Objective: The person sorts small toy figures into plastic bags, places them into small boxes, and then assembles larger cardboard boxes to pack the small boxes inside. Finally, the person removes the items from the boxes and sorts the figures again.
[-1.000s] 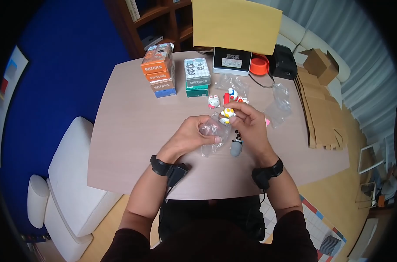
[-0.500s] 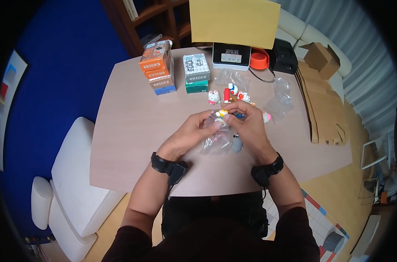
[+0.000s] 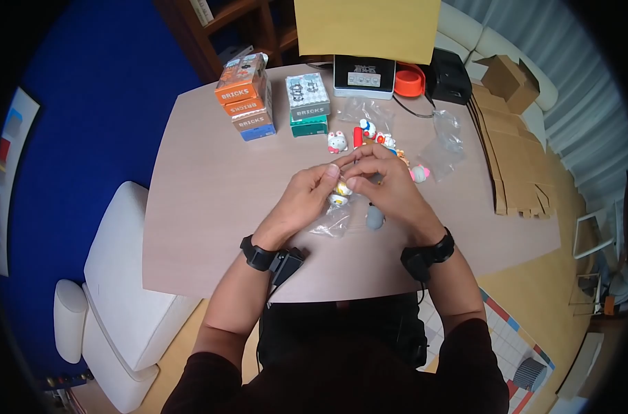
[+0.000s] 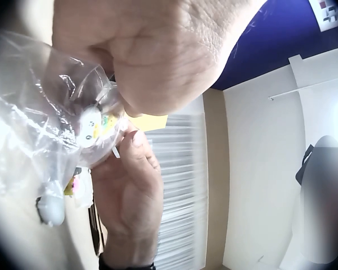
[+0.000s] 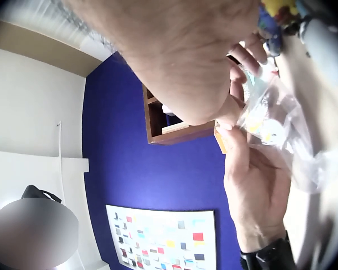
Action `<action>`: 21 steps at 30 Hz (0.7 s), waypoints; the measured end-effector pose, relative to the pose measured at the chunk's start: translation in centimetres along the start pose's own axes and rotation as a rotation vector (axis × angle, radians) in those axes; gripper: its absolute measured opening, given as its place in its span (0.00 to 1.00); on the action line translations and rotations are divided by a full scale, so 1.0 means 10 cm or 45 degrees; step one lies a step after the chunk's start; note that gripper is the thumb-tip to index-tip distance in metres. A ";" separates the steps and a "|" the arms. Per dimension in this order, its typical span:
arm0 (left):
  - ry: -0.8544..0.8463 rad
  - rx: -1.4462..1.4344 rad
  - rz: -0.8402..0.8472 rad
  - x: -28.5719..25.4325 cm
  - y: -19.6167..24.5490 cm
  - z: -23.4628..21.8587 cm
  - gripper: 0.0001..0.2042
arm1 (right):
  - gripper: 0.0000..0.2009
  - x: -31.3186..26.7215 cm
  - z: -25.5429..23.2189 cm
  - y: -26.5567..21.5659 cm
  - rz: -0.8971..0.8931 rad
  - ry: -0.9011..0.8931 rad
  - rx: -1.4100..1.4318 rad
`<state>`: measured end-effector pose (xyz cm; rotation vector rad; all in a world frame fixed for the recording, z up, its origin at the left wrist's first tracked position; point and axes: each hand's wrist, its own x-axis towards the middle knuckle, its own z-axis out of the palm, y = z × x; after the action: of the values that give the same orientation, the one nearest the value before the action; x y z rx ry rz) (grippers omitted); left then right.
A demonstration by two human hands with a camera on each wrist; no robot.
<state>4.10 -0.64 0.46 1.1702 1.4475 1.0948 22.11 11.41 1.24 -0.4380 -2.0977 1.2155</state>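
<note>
A small white-and-yellow figurine (image 3: pixel 339 199) hangs inside a clear plastic bag (image 3: pixel 330 222), whose film covers it in both wrist views. My left hand (image 3: pixel 303 200) grips the bag near its top, thumb uppermost. Opposite it, my right hand (image 3: pixel 395 190) pinches the bag's upper edge with thumb and fingers, close to the left fingertips. A grey figurine (image 3: pixel 374 218) lies on the table just below the right hand. Beyond the hands is a white bunny-eared figurine (image 3: pixel 337 142), with several colourful figurines beside it, partly hidden by the right fingers. A white-and-pink figurine (image 3: pixel 419 173) lies to the right.
Stacked brick boxes (image 3: pixel 243 96) stand at the table's back left, beside a shorter stack of boxes (image 3: pixel 307 103). Clear bags (image 3: pixel 446 141) lie at back right. Behind are a black-and-white device (image 3: pixel 364 77) and a red round object (image 3: pixel 409 81). Flattened cardboard (image 3: pixel 507 165) lines the right edge.
The white-and-yellow figurine went from my right fingers into the bag. Both hands drew together at the bag's top, and the right fingers now pinch its edge.
</note>
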 end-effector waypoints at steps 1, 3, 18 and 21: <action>0.123 0.083 0.213 0.03 -0.04 0.02 0.24 | 0.07 0.00 -0.04 0.00 -0.003 -0.001 0.001; 0.248 0.167 0.426 0.05 -0.10 0.01 0.23 | 0.08 -0.01 -0.13 -0.05 0.144 -0.261 0.001; 0.390 -0.331 0.163 -0.01 0.12 -0.29 0.25 | 0.25 -0.28 -0.28 -0.24 -0.034 -0.666 -1.197; 0.377 -0.503 0.136 -0.05 0.27 -0.18 0.26 | 0.20 -0.28 -0.18 -0.28 -0.091 -0.690 -1.303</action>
<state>2.77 -0.84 3.40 0.8355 1.3131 1.5983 25.50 9.48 3.17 -0.4839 -3.0875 0.1023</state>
